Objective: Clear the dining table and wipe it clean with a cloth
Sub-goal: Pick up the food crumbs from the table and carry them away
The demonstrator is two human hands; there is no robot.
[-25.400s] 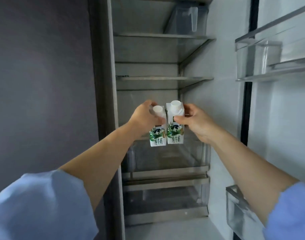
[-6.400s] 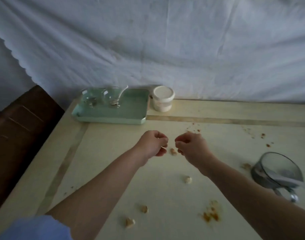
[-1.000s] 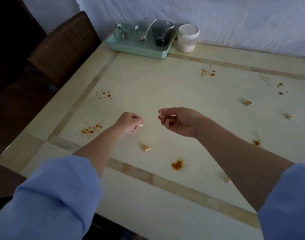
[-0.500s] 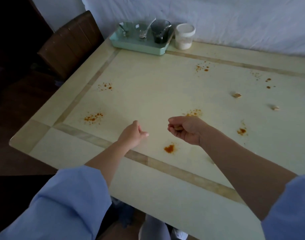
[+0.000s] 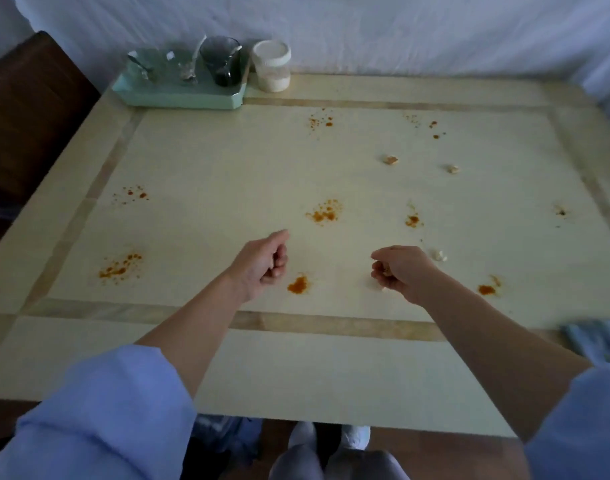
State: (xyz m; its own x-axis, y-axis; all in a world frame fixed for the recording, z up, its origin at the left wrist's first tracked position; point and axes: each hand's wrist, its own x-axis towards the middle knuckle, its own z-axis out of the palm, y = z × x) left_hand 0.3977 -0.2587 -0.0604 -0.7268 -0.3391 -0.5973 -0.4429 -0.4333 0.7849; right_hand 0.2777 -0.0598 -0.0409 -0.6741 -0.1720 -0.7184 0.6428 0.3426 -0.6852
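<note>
With both hands curled, right hand (image 5: 398,270) cupping crumbs, the pale bread crumb (image 5: 438,255) lies just beyond its knuckles, left hand (image 5: 263,261) farther.

Stained table (image 5: 296,368) with crumbs (image 5: 390,160), tray (image 5: 178,97)

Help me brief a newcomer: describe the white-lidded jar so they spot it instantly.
Look at the far-left corner of the dining table, where a mint-green tray sits. The jar stands just right of it, off the tray. Unlike the tray's clear glasses, it's pale, opaque-looking and capped.
</note>
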